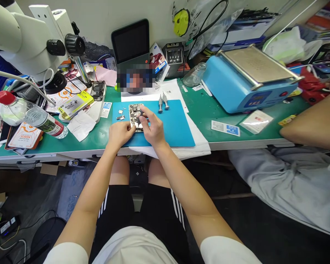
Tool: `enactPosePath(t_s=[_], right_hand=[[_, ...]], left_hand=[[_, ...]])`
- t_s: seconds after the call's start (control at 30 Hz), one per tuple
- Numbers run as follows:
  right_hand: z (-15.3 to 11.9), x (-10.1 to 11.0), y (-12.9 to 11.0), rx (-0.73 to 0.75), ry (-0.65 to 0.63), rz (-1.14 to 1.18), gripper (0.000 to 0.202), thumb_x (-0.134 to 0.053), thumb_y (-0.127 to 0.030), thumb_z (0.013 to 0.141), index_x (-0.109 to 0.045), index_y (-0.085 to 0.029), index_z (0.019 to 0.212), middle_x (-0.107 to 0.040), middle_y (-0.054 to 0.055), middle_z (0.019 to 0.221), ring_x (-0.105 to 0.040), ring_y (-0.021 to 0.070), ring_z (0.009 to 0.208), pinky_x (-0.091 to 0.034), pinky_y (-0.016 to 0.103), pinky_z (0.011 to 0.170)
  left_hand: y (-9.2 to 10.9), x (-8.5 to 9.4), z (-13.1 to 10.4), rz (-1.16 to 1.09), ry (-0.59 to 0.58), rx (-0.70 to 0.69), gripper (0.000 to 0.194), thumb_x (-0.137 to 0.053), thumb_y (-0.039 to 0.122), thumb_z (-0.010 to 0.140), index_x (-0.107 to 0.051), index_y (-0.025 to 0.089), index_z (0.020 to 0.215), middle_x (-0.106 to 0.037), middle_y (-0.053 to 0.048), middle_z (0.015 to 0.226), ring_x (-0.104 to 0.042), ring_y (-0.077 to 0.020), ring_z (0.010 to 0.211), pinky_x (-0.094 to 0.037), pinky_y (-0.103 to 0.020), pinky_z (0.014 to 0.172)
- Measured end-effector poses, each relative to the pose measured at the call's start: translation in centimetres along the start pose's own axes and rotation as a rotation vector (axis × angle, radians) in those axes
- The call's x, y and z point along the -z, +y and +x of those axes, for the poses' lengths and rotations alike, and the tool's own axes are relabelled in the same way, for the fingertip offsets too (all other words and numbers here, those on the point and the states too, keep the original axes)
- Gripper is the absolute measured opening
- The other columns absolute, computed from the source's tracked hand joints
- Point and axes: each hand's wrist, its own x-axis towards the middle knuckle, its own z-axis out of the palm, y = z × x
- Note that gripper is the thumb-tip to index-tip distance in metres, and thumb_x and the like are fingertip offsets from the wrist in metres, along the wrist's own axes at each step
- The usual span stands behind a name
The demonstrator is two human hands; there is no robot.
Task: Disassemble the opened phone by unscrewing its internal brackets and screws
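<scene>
An opened phone (132, 113) with its inner parts showing lies on the blue mat (176, 126). My left hand (120, 134) is closed at its lower left edge, thumb and fingers gripping the phone's side. Over the phone's right half, my right hand (154, 129) is pinched, and a small dark piece shows at its fingertips; its kind is too small to tell. To the left of the phone lie small loose metal parts (121, 117). Two small grey screwdrivers (160, 104) rest at the mat's upper edge. My fingers hide the phone's lower right part.
On the left stand a microscope (24, 40) and a plastic bottle (48, 123), among boxes and papers. A dark-screened device (130, 42) leans at the back. A blue heating plate machine (244, 84) and a glass jar (195, 74) sit right. Another person's arm (313, 117) rests at the right edge.
</scene>
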Motion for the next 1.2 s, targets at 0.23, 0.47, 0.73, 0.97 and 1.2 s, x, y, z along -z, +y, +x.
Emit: enactPosePath(t_s=[0.23,0.47,0.73,0.97,1.2], right_hand=[[0.11,0.0,0.04,0.019,0.017,-0.054,0.037,-0.046,-0.036,0.107,-0.058,-0.029,0.142,-0.078,0.006,0.122,-0.076,0.0205,0.094,-0.065,0.035,0.085],[0.16,-0.07,-0.12,0.03,-0.008,-0.083,0.038,-0.05,-0.037,0.106,-0.056,-0.028,0.142,-0.077,0.006,0.113,-0.073,0.0207,0.091,-0.065,0.036,0.081],[-0.26,-0.25,0.03,0.011,-0.037,-0.022,0.041,-0.048,-0.036,0.106,-0.052,-0.028,0.146,-0.075,0.007,0.118,-0.074,0.0217,0.101,-0.066,0.038,0.087],[0.16,0.11,-0.24,-0.014,-0.04,-0.057,0.039,-0.042,-0.042,0.108,-0.057,-0.027,0.141,-0.075,0.008,0.113,-0.071,0.0222,0.097,-0.064,0.039,0.087],[0.33,0.25,-0.38,0.032,-0.018,-0.066,0.037,-0.044,-0.038,0.107,-0.058,-0.027,0.14,-0.074,0.008,0.109,-0.071,0.0218,0.096,-0.064,0.039,0.086]], left_hand=[[0.02,0.03,-0.03,-0.004,0.006,-0.001,0.037,-0.053,0.048,0.097,-0.07,0.023,0.076,-0.076,-0.006,0.081,-0.066,-0.0223,0.077,-0.034,-0.031,0.064],[0.06,0.17,-0.07,-0.006,0.004,0.002,0.038,-0.054,0.048,0.098,-0.069,0.022,0.075,-0.075,-0.006,0.08,-0.066,-0.0223,0.077,-0.034,-0.031,0.065],[0.12,0.22,-0.11,-0.004,-0.004,0.006,0.039,-0.052,0.049,0.098,-0.071,0.023,0.077,-0.075,-0.007,0.082,-0.066,-0.0234,0.08,-0.036,-0.031,0.066],[0.06,0.16,-0.04,-0.004,-0.015,0.009,0.038,-0.053,0.051,0.098,-0.073,0.023,0.081,-0.076,-0.007,0.085,-0.067,-0.0241,0.082,-0.038,-0.031,0.068],[0.15,0.28,-0.09,-0.009,-0.011,0.009,0.038,-0.053,0.049,0.098,-0.072,0.023,0.079,-0.075,-0.007,0.082,-0.066,-0.0237,0.08,-0.036,-0.031,0.067]])
